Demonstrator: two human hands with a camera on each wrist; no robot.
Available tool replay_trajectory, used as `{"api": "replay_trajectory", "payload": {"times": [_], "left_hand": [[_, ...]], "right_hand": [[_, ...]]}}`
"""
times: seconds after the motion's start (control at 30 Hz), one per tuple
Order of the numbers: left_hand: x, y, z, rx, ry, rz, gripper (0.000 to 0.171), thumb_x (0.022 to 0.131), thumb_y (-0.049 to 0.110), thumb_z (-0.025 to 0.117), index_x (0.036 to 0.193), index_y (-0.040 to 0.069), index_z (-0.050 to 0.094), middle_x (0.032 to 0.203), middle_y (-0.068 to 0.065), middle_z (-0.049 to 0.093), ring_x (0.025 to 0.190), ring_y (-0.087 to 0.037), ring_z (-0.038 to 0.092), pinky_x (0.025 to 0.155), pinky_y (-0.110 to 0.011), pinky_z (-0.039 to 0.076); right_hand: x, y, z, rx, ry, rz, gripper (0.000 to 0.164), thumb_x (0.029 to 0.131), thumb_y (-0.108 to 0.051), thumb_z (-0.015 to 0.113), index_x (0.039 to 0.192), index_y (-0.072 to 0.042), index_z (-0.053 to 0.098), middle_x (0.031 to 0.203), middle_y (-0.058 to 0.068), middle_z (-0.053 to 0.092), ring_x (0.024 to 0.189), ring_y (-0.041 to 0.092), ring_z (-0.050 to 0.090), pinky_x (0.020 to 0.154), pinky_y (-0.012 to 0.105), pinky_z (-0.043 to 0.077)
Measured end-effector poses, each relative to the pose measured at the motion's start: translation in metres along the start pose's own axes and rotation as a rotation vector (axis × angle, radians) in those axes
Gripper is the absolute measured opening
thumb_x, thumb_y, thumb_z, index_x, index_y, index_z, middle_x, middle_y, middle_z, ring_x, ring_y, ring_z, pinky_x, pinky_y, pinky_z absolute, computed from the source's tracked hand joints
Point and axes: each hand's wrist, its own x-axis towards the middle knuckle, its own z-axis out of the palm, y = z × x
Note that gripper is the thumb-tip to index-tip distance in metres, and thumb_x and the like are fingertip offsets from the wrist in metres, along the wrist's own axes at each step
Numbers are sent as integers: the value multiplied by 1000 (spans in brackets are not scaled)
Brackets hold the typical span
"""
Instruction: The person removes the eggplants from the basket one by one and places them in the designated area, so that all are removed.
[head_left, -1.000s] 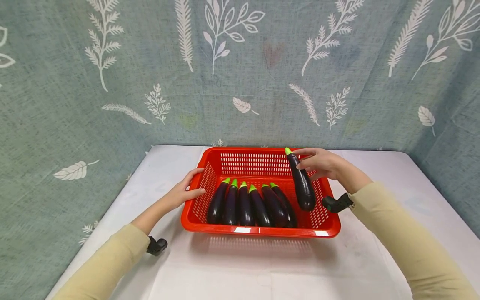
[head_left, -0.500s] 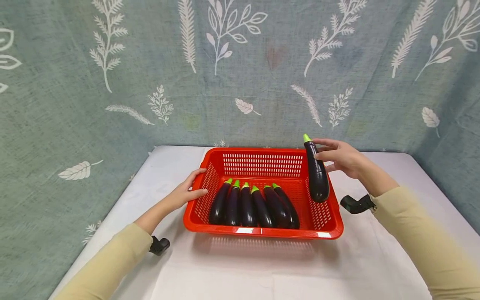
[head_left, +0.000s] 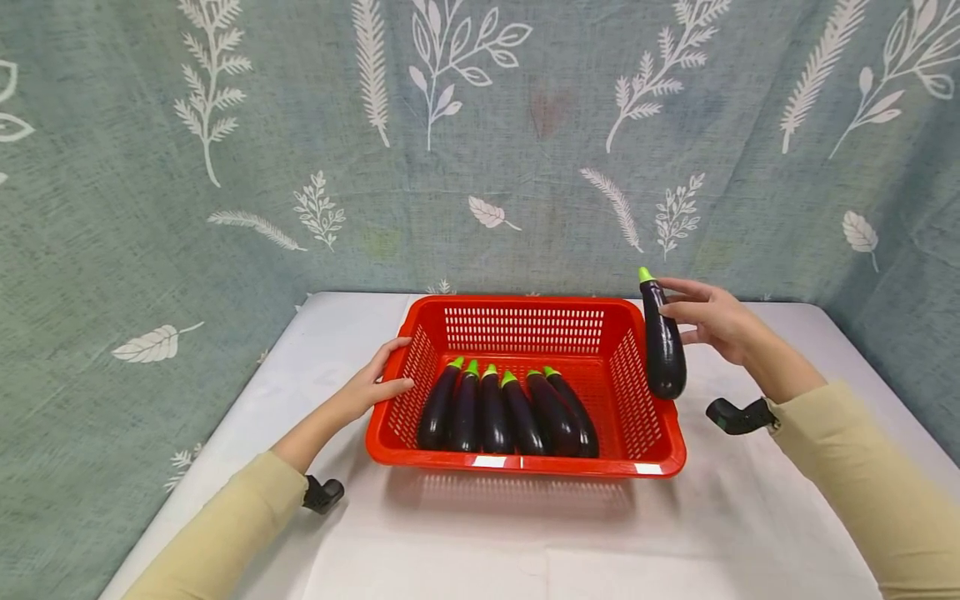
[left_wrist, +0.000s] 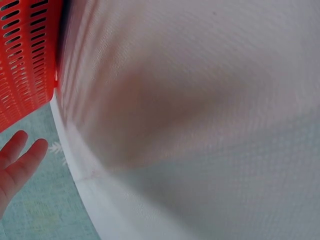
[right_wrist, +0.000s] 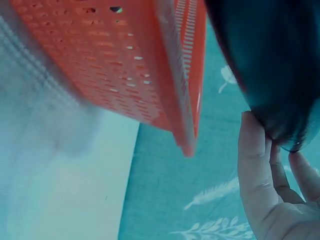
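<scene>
One eggplant [head_left: 665, 350], its stem end [head_left: 646, 274] toward the curtain [head_left: 555, 258], long axis veering slightly left, is gripped by the right hand [head_left: 716, 323]; the basket [head_left: 585, 465] is touched by the relaxed left hand [head_left: 369, 382].

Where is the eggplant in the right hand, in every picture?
Head: eggplant, right of centre, at the right end of the red basket.
Left wrist: not in it.
Right wrist: upper right, above the right hand.
Landmark all three share: the red basket.
</scene>
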Motion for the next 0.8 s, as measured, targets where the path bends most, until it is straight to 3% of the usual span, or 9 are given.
{"api": "replay_trajectory", "payload": {"times": [0.2, 0.47, 0.6, 0.8], "left_hand": [[0, -2, 0, 1, 9, 4, 68, 88, 24, 56, 143, 18, 17, 133, -22, 35, 112, -36, 46, 83, -40, 52], [1, -1, 0, -25, -4, -3, 68, 88, 24, 56, 143, 18, 17, 133, -22, 34, 109, -34, 48, 81, -40, 52], [1, 0, 0, -28, -3, -3, 67, 89, 23, 55, 143, 18, 17, 133, -22, 34, 109, -35, 48, 81, -40, 53], [-1, 1, 0, -33, -5, -5, 67, 88, 23, 55, 143, 17, 17, 132, -22, 35, 108, -33, 49, 81, -39, 52]], "right_hand": [[0, 13, -10, 61, 4, -6, 63, 91, -15, 53, 146, -9, 21, 97, -17, 57, 86, 3, 59, 74, 27, 52], [1, 25, -25, 158, 28, 32, 43, 90, -13, 54, 130, -23, 40, 92, -17, 61, 82, 5, 60, 71, 26, 51], [2, 32, -29, 175, 41, 65, 55, 89, -15, 56, 138, -20, 32, 89, -16, 62, 80, 5, 58, 70, 25, 51], [8, 49, -33, 146, 66, 79, 72, 90, -16, 55, 147, -7, 11, 85, -18, 62, 78, 3, 59, 69, 25, 52]]}}
